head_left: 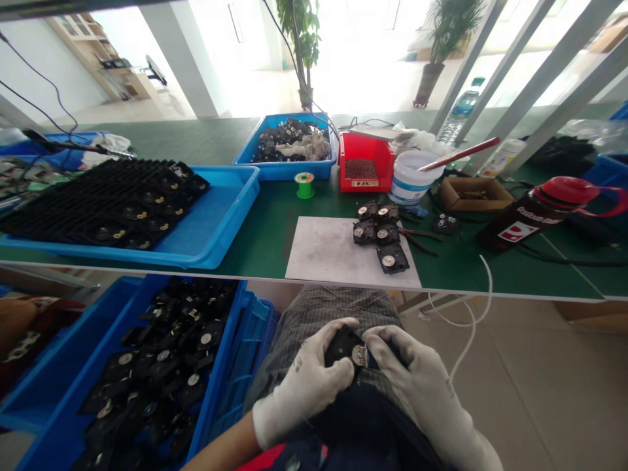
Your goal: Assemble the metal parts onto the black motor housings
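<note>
While the left hand and the right hand, both in white cotton gloves, close around a black plastic part, that part sits just above the person's lap, over checked gray pants. Both hands hold it narrowly, with the left on its 9 o'clock side and the right on its 3 o'clock side. A round metal center shows between them.

At 9 o'clock, right beside the lap, a blue crate is heaped with similar black parts. Ahead on a green table, a white board lies at 12 o'clock, with five black parts on its right side and pliers just beside them. A blue tray packed with rows of black parts sits at 11 o'clock, and a green spool stands beyond the board. A red bin and a white bucket stand at 1 o'clock, and a bottle with a red cap lies at 2 o'clock.
</note>
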`<state>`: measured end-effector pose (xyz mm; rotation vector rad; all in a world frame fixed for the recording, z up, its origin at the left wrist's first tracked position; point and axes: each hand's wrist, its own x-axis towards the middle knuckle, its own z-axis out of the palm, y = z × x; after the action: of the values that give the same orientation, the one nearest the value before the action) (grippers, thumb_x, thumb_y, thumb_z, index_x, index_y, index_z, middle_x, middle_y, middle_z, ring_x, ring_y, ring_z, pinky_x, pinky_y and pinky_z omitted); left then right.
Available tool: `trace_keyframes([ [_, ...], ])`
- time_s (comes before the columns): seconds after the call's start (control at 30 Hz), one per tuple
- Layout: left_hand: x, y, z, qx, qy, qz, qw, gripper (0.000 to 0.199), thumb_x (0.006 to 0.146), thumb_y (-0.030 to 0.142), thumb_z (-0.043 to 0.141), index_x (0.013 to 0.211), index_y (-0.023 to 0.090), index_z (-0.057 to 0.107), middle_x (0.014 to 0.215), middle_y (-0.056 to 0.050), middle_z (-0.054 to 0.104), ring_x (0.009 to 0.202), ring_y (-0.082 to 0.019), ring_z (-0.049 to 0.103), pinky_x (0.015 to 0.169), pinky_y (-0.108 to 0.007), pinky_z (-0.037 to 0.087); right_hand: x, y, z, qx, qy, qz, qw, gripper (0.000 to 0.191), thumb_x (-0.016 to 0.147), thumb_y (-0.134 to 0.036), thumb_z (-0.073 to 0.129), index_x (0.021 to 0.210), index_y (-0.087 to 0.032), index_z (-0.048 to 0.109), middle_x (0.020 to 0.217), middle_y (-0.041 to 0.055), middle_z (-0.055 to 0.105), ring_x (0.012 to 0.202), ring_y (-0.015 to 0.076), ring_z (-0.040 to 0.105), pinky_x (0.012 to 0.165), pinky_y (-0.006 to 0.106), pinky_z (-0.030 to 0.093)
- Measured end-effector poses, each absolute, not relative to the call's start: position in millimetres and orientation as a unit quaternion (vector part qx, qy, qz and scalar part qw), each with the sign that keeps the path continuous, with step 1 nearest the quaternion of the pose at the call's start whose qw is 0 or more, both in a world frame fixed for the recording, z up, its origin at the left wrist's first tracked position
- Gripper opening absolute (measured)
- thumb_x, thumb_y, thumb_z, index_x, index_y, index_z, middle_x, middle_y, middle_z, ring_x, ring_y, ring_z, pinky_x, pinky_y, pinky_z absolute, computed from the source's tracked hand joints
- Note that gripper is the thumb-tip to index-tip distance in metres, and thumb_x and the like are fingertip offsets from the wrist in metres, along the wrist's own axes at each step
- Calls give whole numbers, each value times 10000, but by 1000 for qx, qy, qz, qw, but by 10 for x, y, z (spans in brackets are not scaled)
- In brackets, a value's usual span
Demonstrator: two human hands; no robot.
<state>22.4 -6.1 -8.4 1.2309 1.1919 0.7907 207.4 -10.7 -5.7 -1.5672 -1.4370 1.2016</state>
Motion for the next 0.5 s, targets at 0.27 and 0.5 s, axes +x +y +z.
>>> trace_keyframes([
  [0.27, 217, -50, -77, 521, 515, 341, 589, 607, 699, 156, 592, 1300, 181, 680, 1243, -63, 759, 1184, -279, 671, 1049, -356, 511, 2093, -123, -175, -599, -551, 461, 354, 338, 954, -553, 627, 916, -236, 737, 825, 29, 750, 766, 196, 698, 699, 244, 539],
  [0.5, 180, -45, -63, 516, 482, 357, 612, 570, 781, 219, 647, 1350, 185, 652, 1307, -88, 729, 1201, -295, 662, 1046, -369, 524, 2107, -17, -84, -573, -449, 585, 358, 504, 768, -462, 828, 1180, -224, 662, 1018, 44, 762, 922, 253, 722, 804, 320, 590],
])
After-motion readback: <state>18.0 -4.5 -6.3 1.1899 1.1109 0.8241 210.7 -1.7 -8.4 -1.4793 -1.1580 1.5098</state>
